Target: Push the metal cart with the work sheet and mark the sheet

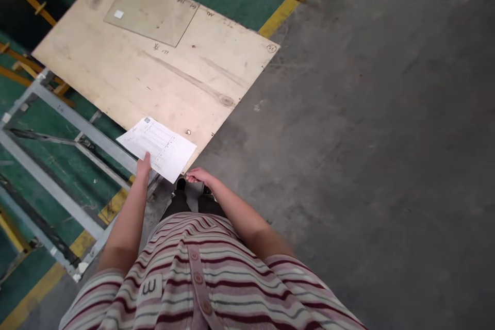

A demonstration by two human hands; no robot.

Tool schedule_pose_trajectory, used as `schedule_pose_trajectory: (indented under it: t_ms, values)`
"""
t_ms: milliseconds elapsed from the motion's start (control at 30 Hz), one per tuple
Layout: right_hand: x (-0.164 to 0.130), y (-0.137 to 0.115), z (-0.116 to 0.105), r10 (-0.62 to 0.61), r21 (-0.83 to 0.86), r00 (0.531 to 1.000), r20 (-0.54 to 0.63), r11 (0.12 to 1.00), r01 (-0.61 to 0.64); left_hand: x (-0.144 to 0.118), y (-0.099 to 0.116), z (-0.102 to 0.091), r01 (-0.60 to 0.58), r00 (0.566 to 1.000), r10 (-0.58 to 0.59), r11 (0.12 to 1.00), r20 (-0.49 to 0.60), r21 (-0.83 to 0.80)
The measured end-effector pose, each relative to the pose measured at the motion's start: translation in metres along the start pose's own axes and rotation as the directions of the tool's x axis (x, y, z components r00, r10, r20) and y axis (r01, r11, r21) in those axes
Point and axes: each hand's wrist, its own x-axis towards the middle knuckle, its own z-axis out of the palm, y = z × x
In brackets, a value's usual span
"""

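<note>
Left hand (pixel 143 166) pinches the printed sheet (pixel 158 147) lying on the plywood board (pixel 147 62). Right hand (pixel 198 175), fingers curled together, grips the board's near corner above grey floor (pixel 367 139).

shirt (pixel 216 278): cream, maroon-grey stripes | buttoned placket | short sleeves | dark trousers (pixel 193 205) | dark shoes (pixel 180 184)

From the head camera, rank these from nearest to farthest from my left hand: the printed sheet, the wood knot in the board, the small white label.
1. Printed sheet: held in the left hand.
2. Wood knot: up and right, near the board edge.
3. White label: far end of the board.
</note>
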Motion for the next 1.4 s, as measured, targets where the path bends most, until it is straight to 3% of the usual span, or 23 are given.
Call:
schedule_pose_trajectory:
  t_ms: [67, 200, 300, 367, 433, 533, 600, 667, 867, 1200, 1400]
  values:
    - [0.001, -0.002, 0.001, 0.003, -0.057, 1.0, -0.003, 0.998, -0.004, 0.011, 0.002, 0.002, -0.056, 0.998, 0.056, 0.993, 0.003, 0.106]
    - [0.0, -0.007, 0.007, 0.033, -0.116, 0.999, -0.006, 0.993, -0.033, 0.018, 0.0, -0.009, -0.049, 0.999, 0.047, 0.984, 0.016, 0.172]
    - [-0.002, -0.009, 0.014, 0.031, -0.134, 0.999, -0.028, 0.99, -0.035, -0.001, -0.013, -0.025, -0.101, 0.981, 0.139, 0.96, -0.133, 0.261]
    - [-0.003, -0.009, 0.019, 0.016, -0.145, 0.998, -0.054, 0.989, -0.024, -0.025, -0.027, -0.032, -0.062, 0.984, 0.114, 0.94, -0.138, 0.336]
    - [-0.003, -0.008, 0.023, -0.002, -0.157, 0.997, -0.077, 0.988, -0.01, -0.051, -0.045, -0.03, 0.055, 0.996, -0.078, 0.927, 0.047, 0.37]
    - [0.0, -0.003, 0.029, -0.034, -0.184, 0.993, -0.117, 0.983, 0.012, -0.077, -0.073, -0.012, 0.219, 0.879, -0.345, 0.905, 0.328, 0.364]
    - [0.002, 0.003, 0.033, -0.06, -0.212, 0.986, -0.153, 0.977, 0.026, -0.081, -0.087, 0.004, 0.306, 0.824, -0.421, 0.894, 0.38, 0.326]
    - [0.003, 0.008, 0.036, -0.083, -0.238, 0.979, -0.186, 0.971, 0.037, -0.077, -0.097, 0.017, 0.372, 0.808, -0.448, 0.892, 0.384, 0.258]
    - [0.001, 0.009, 0.04, -0.074, -0.263, 0.982, -0.176, 0.964, 0.026, -0.066, -0.11, 0.029, 0.406, 0.84, -0.413, 0.909, 0.352, 0.098]
    - [-0.013, -0.013, 0.048, 0.035, -0.385, 0.992, -0.125, 0.92, -0.081, -0.072, -0.11, 0.028, 0.257, 0.889, -0.259, 0.965, 0.377, 0.056]
    - [0.009, -0.004, 0.052, 0.037, -0.549, 0.975, -0.218, 0.821, -0.154, -0.069, -0.12, 0.029, 0.218, 0.897, -0.202, 0.976, 0.393, 0.003]
